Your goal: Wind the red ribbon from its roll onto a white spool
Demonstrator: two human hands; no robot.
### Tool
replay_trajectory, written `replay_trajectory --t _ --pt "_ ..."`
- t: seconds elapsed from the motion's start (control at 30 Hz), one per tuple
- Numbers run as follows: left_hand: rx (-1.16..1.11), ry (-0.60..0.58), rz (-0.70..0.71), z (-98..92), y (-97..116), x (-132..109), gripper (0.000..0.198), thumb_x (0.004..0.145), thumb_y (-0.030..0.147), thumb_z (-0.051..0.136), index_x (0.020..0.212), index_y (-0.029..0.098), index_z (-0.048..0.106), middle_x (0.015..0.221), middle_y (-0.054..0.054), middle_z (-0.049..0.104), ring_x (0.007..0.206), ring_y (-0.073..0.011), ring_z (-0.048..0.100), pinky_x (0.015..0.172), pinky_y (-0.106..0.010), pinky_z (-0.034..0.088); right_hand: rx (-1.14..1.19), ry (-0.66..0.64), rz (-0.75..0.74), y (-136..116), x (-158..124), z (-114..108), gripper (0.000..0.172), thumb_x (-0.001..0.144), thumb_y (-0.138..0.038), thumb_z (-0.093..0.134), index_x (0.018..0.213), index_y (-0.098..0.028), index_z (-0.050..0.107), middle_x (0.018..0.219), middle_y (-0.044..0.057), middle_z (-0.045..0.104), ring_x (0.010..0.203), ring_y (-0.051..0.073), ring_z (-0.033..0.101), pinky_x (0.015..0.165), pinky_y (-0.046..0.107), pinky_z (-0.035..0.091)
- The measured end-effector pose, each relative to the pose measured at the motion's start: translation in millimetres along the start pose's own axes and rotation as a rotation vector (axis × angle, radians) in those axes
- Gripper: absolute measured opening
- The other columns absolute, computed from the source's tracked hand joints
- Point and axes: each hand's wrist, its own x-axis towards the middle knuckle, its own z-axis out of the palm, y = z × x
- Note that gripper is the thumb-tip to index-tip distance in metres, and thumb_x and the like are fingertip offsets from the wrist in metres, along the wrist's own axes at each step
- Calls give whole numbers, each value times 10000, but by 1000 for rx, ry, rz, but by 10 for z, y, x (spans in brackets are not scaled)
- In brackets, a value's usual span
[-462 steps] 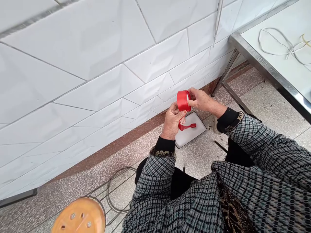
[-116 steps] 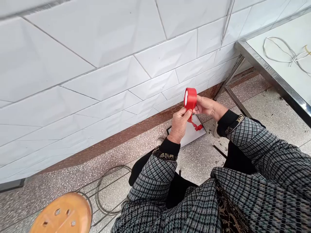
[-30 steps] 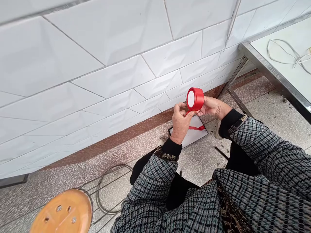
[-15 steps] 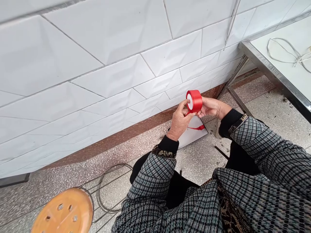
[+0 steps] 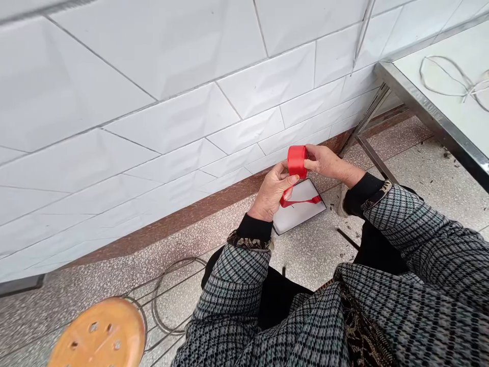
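Note:
A roll of red ribbon is held up between my two hands, in front of the tiled wall. My left hand closes round its lower left side, thumb pressed near the bottom edge. My right hand grips it from the right, with the thumb in front and the fingers behind, partly hidden. A loose strip of the ribbon hangs below my left hand and runs to the right over a flat white board with a dark edge, which lies low beneath my hands.
White tiles cover the wall. A metal-edged table stands at the right, with a loop of white cord on it. An orange round stool with a wire frame is at lower left. Small dark scraps lie on the speckled floor.
The ribbon roll has turned and shifted slightly left, so its white core no longer shows. My left hand has moved a little down and left, and more loose ribbon now shows below it.

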Motion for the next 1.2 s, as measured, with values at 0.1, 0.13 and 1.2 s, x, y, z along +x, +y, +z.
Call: replay_trajectory --t 0.1,0.13,1.2 --pt "-68 58 74 100 -87 9 724 788 588 1009 1320 233 669 515 157 484 364 -72 360 420 -272 204 -27 110 10 -41 11 55 162 888 -161 832 980 -209 707 796 6 751 816 222 710 705 258 559" --pt "-80 80 95 131 -120 14 726 821 610 980 1354 236 658 501 162 463 358 -79 349 419 -278 204 -2 121 36 -57 21 68 118 919 -165 809 956 -205 704 762 11 745 749 204 701 674 251 559" --pt "27 179 147 86 -128 163 483 896 474 943 1241 233 704 538 126 544 377 -94 437 442 -274 312 487 -127 483 -175 33 155 310 1149 -385 708 899 -205 741 698 48 762 500 125 597 513 196 567"
